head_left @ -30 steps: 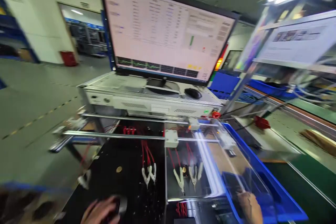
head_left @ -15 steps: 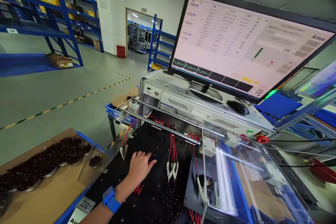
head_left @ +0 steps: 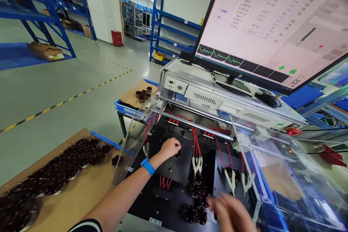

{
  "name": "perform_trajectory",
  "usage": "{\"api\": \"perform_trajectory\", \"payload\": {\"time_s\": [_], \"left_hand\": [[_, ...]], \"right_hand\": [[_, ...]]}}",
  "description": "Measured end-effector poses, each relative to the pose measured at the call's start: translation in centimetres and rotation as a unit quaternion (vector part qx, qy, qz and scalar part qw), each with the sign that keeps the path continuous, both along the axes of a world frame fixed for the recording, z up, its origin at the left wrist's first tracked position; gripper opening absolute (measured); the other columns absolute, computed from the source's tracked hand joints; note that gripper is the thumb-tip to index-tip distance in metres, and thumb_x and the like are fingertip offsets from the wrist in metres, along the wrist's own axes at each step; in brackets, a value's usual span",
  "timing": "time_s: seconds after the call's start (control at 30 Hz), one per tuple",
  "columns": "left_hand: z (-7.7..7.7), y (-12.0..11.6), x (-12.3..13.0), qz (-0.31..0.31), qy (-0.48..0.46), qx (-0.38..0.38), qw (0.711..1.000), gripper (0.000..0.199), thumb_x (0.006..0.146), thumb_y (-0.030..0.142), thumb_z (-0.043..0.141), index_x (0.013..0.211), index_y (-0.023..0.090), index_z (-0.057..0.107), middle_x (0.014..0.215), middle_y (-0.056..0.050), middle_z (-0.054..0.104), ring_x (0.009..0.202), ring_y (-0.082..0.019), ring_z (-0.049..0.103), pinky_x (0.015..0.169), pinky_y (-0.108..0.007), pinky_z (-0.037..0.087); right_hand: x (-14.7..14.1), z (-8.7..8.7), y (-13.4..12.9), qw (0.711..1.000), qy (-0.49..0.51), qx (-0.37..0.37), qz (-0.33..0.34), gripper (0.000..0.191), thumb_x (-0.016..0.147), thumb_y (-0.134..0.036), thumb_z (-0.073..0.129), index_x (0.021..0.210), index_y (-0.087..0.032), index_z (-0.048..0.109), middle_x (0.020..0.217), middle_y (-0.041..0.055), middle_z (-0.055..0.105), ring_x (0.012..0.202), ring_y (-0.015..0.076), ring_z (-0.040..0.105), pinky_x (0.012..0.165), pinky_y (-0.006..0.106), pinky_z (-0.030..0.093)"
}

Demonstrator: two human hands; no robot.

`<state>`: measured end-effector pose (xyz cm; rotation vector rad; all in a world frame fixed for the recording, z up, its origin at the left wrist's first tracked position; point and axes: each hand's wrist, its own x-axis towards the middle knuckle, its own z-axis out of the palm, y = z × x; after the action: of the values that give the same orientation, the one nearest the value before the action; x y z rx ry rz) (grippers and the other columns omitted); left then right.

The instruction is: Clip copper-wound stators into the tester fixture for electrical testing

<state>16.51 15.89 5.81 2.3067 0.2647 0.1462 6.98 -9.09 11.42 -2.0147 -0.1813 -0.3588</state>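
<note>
My left hand (head_left: 170, 148), with a blue band on its wrist, is closed at a dark round part (head_left: 177, 153) on the left black plate (head_left: 165, 166). What its fingertips pinch is too small to make out. Blurred by motion, my right hand (head_left: 231, 212) is low in front, beside several dark round parts (head_left: 201, 214); its fingers are smeared. White clips (head_left: 197, 165) on red wires lie at the middle of the fixture. More clips (head_left: 230, 181) rest on the right plate around another dark part.
Many dark round parts (head_left: 67, 163) cover a cardboard-lined tray (head_left: 89, 203) at the left. A monitor (head_left: 261, 25) stands on a white machine housing (head_left: 206, 98). Metal rods (head_left: 190, 123) cross above the plates, and a clear cover (head_left: 288, 174) is at the right.
The view has shifted, bringing more of the fixture in sight. My left hand has closed its fingers over the left plate, and my right hand has come into view. Green characters now replace yellow on the monitor.
</note>
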Motion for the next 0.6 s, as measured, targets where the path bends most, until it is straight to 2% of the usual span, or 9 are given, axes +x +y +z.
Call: {"api": "perform_trajectory", "payload": {"time_s": [0.03,0.1,0.2,0.27,0.37,0.6], "left_hand": [[-0.1,-0.2,-0.1,-0.001,-0.005,-0.003,1.0,0.014,0.071,0.019,0.054,0.07,0.02,0.068,0.075,-0.001,0.06,0.073,-0.015,0.055,0.067,-0.026,0.04],[-0.2,-0.4,-0.4,-0.001,-0.017,-0.01,1.0,0.014,0.071,0.019,0.054,0.071,0.02,0.068,0.076,-0.001,0.06,0.074,-0.015,0.055,0.069,-0.026,0.041],[-0.5,-0.5,-1.0,0.004,-0.052,-0.028,0.998,0.015,0.074,0.019,0.053,0.076,0.02,0.068,0.08,-0.001,0.06,0.079,-0.014,0.055,0.077,-0.026,0.042],[-0.8,-0.6,-1.3,0.009,-0.079,-0.046,0.996,0.014,0.075,0.019,0.053,0.077,0.02,0.067,0.08,-0.001,0.059,0.082,-0.014,0.054,0.079,-0.027,0.042],[-1.3,-0.7,-1.5,0.013,-0.098,-0.064,0.993,0.013,0.076,0.019,0.053,0.076,0.02,0.066,0.079,-0.002,0.057,0.083,-0.016,0.052,0.079,-0.029,0.042],[-1.8,-0.9,-1.5,0.016,-0.106,-0.071,0.992,0.012,0.078,0.02,0.053,0.078,0.019,0.065,0.078,-0.002,0.053,0.084,-0.017,0.05,0.079,-0.03,0.043]], "right_hand": [[0.4,-0.9,2.6,0.999,0.015,0.022,0.025,0.033,0.074,-0.043,0.063,0.098,-0.021,0.058,0.083,0.0071,0.064,0.068,0.019,0.063,0.06,0.034,0.055],[2.6,-3.1,7.5,0.978,0.118,0.158,0.072,0.035,0.072,-0.042,0.063,0.096,-0.017,0.058,0.081,0.0065,0.063,0.067,0.0191,0.063,0.058,0.033,0.054],[7.7,-6.6,12.0,0.939,0.164,0.303,-0.004,0.043,0.059,-0.042,0.071,0.089,-0.015,0.058,0.071,0.0001,0.06,0.062,0.0154,0.062,0.057,0.027,0.053],[10.5,-8.1,13.1,0.915,0.188,0.357,-0.034,0.047,0.05,-0.039,0.076,0.086,-0.015,0.057,0.067,-0.0023,0.059,0.061,0.0136,0.062,0.056,0.024,0.052],[12.6,-8.7,13.7,0.897,0.209,0.389,-0.016,0.048,0.045,-0.035,0.077,0.083,-0.015,0.056,0.063,-0.0032,0.06,0.06,0.0131,0.062,0.055,0.022,0.052],[12.9,-8.0,14.3,0.91,0.184,0.371,0.003,0.042,0.05,-0.032,0.075,0.083,-0.015,0.056,0.062,-0.0031,0.059,0.059,0.0143,0.063,0.052,0.023,0.053]]}}
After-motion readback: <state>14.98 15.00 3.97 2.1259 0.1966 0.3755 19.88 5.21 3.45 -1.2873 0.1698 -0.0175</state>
